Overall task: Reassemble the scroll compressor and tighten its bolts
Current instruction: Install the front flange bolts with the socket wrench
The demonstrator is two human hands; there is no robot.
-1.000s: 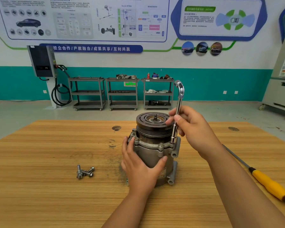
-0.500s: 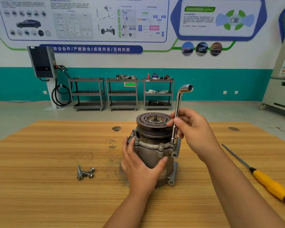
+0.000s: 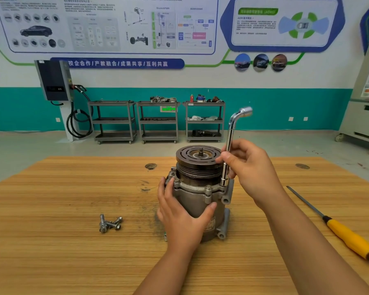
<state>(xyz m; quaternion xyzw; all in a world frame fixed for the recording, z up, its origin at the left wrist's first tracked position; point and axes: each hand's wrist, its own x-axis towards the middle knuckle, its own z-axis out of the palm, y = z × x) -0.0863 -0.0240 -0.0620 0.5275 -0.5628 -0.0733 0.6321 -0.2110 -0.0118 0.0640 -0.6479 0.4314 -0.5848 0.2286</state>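
Note:
A grey scroll compressor (image 3: pixel 197 196) stands upright on the wooden table (image 3: pixel 51 241), its dark grooved pulley on top. My left hand (image 3: pixel 180 218) grips the front of its housing, fingers wrapped round the left side and thumb on the right. My right hand (image 3: pixel 250 170) holds the shaft of a chrome L-shaped socket wrench (image 3: pixel 229 145). The wrench stands upright with its lower end on a flange bolt at the compressor's right side and its bent head pointing right. Three loose bolts (image 3: pixel 110 224) lie on the table to the left.
A yellow-handled screwdriver (image 3: pixel 337 226) lies on the table at the right. Beyond the table stand three metal shelf carts (image 3: pixel 158 122), a wall charger with a cable (image 3: pixel 55 81) and a grey cabinet on wheels (image 3: pixel 364 116).
My right hand has turned the wrench on the bolt: its bent head swung from pointing toward me round to the right. My left hand and the compressor stayed put.

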